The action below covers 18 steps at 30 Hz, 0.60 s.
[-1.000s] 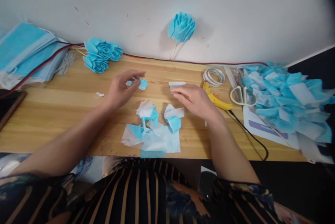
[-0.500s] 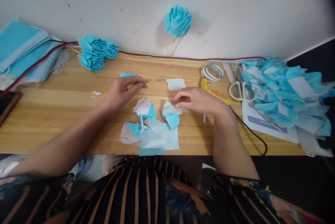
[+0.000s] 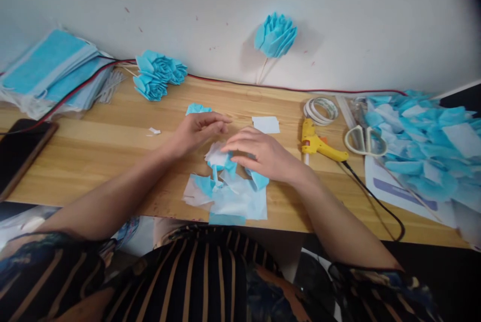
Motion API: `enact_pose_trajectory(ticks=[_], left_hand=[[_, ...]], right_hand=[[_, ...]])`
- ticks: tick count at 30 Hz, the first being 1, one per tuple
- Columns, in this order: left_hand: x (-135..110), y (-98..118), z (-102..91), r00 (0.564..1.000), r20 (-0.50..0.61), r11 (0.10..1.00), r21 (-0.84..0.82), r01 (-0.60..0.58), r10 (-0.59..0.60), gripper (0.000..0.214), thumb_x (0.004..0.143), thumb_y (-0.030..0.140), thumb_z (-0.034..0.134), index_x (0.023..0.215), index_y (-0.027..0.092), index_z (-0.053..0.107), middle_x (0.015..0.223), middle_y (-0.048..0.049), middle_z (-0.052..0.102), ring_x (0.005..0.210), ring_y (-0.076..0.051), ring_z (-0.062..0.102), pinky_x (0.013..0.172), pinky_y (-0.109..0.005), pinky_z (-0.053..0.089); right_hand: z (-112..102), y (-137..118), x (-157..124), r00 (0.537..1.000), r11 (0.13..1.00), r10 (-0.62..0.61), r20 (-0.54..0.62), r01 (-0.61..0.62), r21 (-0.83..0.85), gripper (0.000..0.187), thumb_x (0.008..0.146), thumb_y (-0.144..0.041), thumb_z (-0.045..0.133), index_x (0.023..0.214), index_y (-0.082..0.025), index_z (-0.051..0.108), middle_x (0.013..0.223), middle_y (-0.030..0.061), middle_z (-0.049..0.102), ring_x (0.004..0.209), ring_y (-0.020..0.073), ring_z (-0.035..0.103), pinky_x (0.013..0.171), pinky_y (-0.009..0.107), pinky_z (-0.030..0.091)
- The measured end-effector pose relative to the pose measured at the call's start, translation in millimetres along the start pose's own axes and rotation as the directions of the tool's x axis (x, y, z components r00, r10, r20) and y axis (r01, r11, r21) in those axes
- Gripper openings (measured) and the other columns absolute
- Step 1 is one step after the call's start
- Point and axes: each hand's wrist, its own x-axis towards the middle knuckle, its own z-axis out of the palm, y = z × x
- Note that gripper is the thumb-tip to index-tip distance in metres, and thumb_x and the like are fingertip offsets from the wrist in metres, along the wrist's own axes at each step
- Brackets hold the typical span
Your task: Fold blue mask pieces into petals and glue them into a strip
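My left hand (image 3: 200, 131) hovers over the table's middle, fingers stretched to the right with nothing visible in them. Close beside it, my right hand (image 3: 259, 152) has its fingers spread and empty, above small curled blue-and-white fabric pieces (image 3: 218, 154). One curled piece (image 3: 259, 180) is partly covered by the right hand. Below both hands lie flat white and light-blue fabric scraps (image 3: 240, 204). Just behind the left hand, a blue piece (image 3: 198, 108) shows in part. A white rectangular piece (image 3: 266, 124) lies behind the right hand.
A yellow glue gun (image 3: 319, 144), tape rolls (image 3: 320, 111), scissors (image 3: 365, 140) and a heap of blue petals (image 3: 428, 146) are on the right. Blue fabric flowers (image 3: 156, 73), face masks (image 3: 56, 68) and a phone (image 3: 24, 151) sit left. One flower (image 3: 275, 36) leans against the wall.
My right hand has moved left over the curled pieces, closer to my left hand. The whole view has shifted, so the table items appear farther right.
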Motion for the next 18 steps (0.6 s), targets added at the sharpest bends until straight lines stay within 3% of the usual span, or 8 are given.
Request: enact_pose_trajectory(ticks=[3, 6, 10, 15, 18], left_hand=[[-1.6, 3.2, 1.3, 0.999, 0.053, 0.998, -0.07, -0.002, 0.006, 0.051, 0.096, 0.059, 0.056, 0.112, 0.016, 0.075, 0.098, -0.0103, 0.078, 0.096, -0.022, 0.071, 0.092, -0.034, 0.055], [-3.9, 5.2, 1.0, 0.994, 0.109, 0.974, -0.227, 0.028, -0.003, 0.059, 0.097, 0.063, 0.049, 0.129, 0.017, 0.068, 0.11, -0.0126, 0.076, 0.1, -0.024, 0.072, 0.093, -0.038, 0.055], [-3.9, 3.2, 0.4, 0.987, 0.157, 0.944, -0.32, 0.079, -0.03, 0.069, 0.093, 0.059, 0.062, 0.149, 0.021, 0.05, 0.127, -0.014, 0.07, 0.111, -0.027, 0.067, 0.095, -0.04, 0.052], [0.7, -7.8, 8.0, 0.973, 0.232, 0.908, -0.407, 0.098, -0.001, 0.093, 0.078, 0.043, 0.083, 0.156, 0.024, 0.037, 0.118, -0.0114, 0.069, 0.105, -0.023, 0.066, 0.087, -0.034, 0.052], [0.6, -13.0, 15.0, 0.977, 0.211, 0.916, -0.385, 0.116, -0.035, 0.083, 0.078, 0.034, 0.083, 0.151, 0.023, 0.045, 0.112, -0.0091, 0.069, 0.097, -0.019, 0.066, 0.083, -0.031, 0.052]], right_hand=[[0.4, 0.6, 4.7, 0.999, 0.999, 0.012, 0.035, -0.013, 0.043, 0.015, 0.097, -0.026, 0.06, 0.094, -0.022, 0.074, 0.104, 0.0058, 0.076, 0.104, 0.0217, 0.066, 0.095, 0.039, 0.049], [-5.9, 2.7, 5.6, 0.985, 0.969, 0.174, -0.015, -0.169, 0.18, 0.011, 0.093, -0.025, 0.061, 0.089, -0.022, 0.071, 0.095, 0.0022, 0.075, 0.093, 0.0184, 0.067, 0.089, 0.034, 0.05], [-8.4, 13.1, 3.3, 0.882, 0.813, 0.458, -0.109, -0.367, 0.451, 0.01, 0.09, -0.031, 0.063, 0.088, -0.021, 0.065, 0.083, -0.001, 0.069, 0.073, 0.0137, 0.061, 0.071, 0.028, 0.047], [1.2, 21.2, 1.1, 0.82, 0.721, 0.537, -0.196, -0.326, 0.612, 0.015, 0.087, -0.036, 0.065, 0.086, -0.021, 0.063, 0.079, -0.0016, 0.062, 0.071, 0.013, 0.055, 0.068, 0.028, 0.043], [3.3, 17.0, 0.8, 0.79, 0.698, 0.559, -0.251, -0.285, 0.657, 0.014, 0.085, -0.035, 0.067, 0.084, -0.022, 0.062, 0.075, -0.0025, 0.059, 0.069, 0.0125, 0.052, 0.066, 0.028, 0.041]])
